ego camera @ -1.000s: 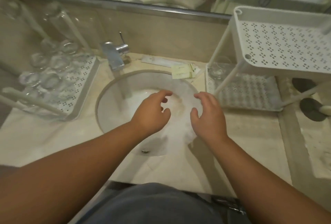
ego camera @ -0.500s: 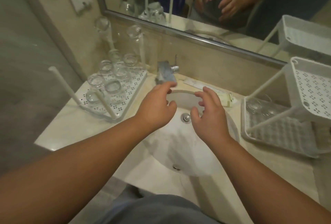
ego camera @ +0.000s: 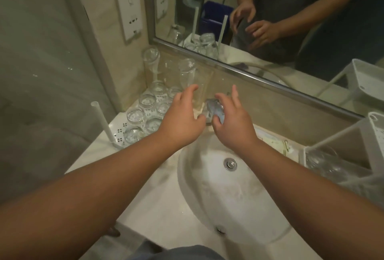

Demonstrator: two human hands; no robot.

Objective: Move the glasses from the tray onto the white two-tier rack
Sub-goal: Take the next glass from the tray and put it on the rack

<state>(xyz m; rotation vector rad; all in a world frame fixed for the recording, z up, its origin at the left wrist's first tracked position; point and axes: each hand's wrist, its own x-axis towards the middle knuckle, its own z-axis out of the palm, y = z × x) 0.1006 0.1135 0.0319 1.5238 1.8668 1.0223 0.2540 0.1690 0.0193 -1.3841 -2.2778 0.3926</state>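
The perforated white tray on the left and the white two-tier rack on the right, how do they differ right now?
The perforated white tray carries many clear upside-down glasses; the white two-tier rack shows only one or two, on its lower shelf. The tray lies fully in view left of the sink; the rack is cut by the right edge. Both are white with thin posts.

A bathroom, likely in a hotel or home: a white oval sink (ego camera: 226,197) with a metal drain plug (ego camera: 230,163) is set into a pale stone desk (ego camera: 149,214), and a chrome faucet (ego camera: 214,110) stands at its back edge. A wide metal-framed mirror (ego camera: 291,20) runs along the wall above, beside a white socket panel (ego camera: 128,8) and a frosted glass partition (ego camera: 41,62). Small wrapped toiletry packets (ego camera: 276,145) lie by the sink, and clear glasses (ego camera: 145,112) stand on a white perforated tray (ego camera: 120,135) in the corner.
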